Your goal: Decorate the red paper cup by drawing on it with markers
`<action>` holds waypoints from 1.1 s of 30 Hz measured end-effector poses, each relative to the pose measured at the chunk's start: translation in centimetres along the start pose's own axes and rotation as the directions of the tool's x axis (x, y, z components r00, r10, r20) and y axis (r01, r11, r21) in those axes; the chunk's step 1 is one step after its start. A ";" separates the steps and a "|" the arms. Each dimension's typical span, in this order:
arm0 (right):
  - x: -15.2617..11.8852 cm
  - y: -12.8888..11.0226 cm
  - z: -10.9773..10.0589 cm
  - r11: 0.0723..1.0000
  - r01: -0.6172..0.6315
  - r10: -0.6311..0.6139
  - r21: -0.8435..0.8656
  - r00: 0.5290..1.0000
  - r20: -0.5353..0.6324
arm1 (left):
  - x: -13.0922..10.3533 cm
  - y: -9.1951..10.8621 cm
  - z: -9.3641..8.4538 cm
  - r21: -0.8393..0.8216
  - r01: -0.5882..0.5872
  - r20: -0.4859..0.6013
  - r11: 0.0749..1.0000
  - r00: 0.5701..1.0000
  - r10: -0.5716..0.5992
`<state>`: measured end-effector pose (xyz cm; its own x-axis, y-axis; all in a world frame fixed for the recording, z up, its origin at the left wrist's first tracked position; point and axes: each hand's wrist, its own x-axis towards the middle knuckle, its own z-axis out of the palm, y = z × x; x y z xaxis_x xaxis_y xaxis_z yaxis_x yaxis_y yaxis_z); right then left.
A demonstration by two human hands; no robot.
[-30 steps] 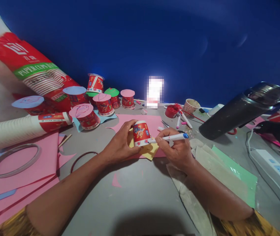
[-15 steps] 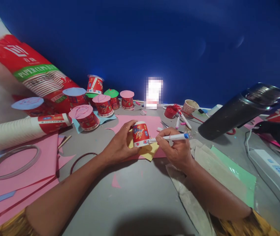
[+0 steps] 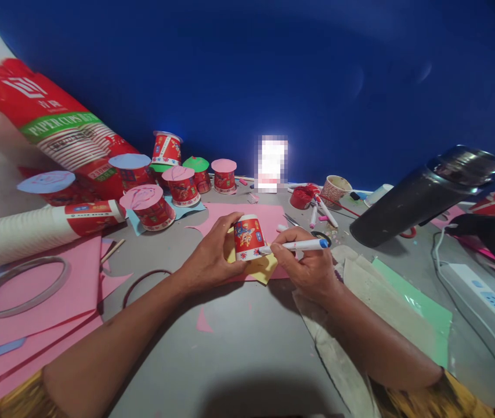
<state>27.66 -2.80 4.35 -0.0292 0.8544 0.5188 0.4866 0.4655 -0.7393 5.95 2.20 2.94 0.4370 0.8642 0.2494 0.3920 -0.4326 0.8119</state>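
Note:
My left hand is wrapped round a red paper cup with a printed figure and a white flowered band along its lower edge. Pinched in my right hand is a white marker with a blue end. Its tip meets the white band at the cup's lower right, though I cannot make out a fresh mark. Under the cup lies yellow paper on a pink sheet. Scissors lie partly hidden behind my right hand.
Several decorated cups with paper tops stand back left, beside a cup stack and a tape roll. At right are a dark thermos, a cloth and a power strip. A lit phone stands behind.
My right hand and the marker have shifted slightly left and tilted, uncovering a dark scissor handle behind them. The left hand and the cup stay nearly in place.

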 end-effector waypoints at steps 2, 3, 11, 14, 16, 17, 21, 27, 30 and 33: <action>0.0 -0.1 0.0 1.000 -0.004 0.004 -0.003 1.000 0.002 | 0.0 0.0 0.0 0.006 -0.005 0.003 1.000 1.000 0.005; 0.0 -0.1 0.0 1.000 -0.005 0.005 -0.006 1.000 0.002 | 0.0 0.1 0.0 0.008 -0.004 0.006 1.000 1.000 0.004; -0.1 -0.1 0.0 1.000 -0.011 0.011 -0.007 1.000 -0.002 | -0.1 0.1 0.0 0.005 0.010 0.003 1.000 1.000 -0.010; -0.1 0.0 0.0 1.000 -0.024 0.024 0.006 1.000 -0.009 | -0.1 0.0 0.0 0.011 0.005 0.006 1.000 1.000 -0.005; -0.2 0.0 0.2 1.000 -0.013 0.013 0.008 1.000 -0.009 | -0.1 0.0 0.0 0.012 0.007 0.006 1.000 1.000 -0.007; -0.2 0.0 0.2 1.000 -0.010 0.010 0.011 1.000 -0.019 | -0.2 0.0 0.0 0.011 0.007 0.005 1.000 1.000 -0.007; -0.4 0.1 0.4 0.999 -0.026 0.029 0.033 0.995 -0.096 | -0.2 0.0 0.1 0.002 -0.012 0.000 1.000 1.000 0.012; -0.2 0.1 0.1 0.999 0.027 -0.025 0.029 0.998 -0.058 | -0.1 0.0 0.1 -0.015 0.006 0.001 1.000 1.000 -0.006; -0.2 0.0 0.2 0.999 0.018 -0.014 0.049 0.996 -0.084 | 0.0 0.2 0.1 -0.014 0.014 0.000 1.000 1.000 -0.014; -0.3 0.2 0.3 0.995 0.047 -0.044 0.083 0.998 -0.040 | 0.0 0.3 0.0 -0.011 0.043 0.004 0.999 0.999 -0.042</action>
<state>27.52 -2.95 3.94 -0.0158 0.8234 0.5672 0.4102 0.5227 -0.7473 6.05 2.07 3.17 0.4232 0.8807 0.2125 0.4016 -0.3926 0.8274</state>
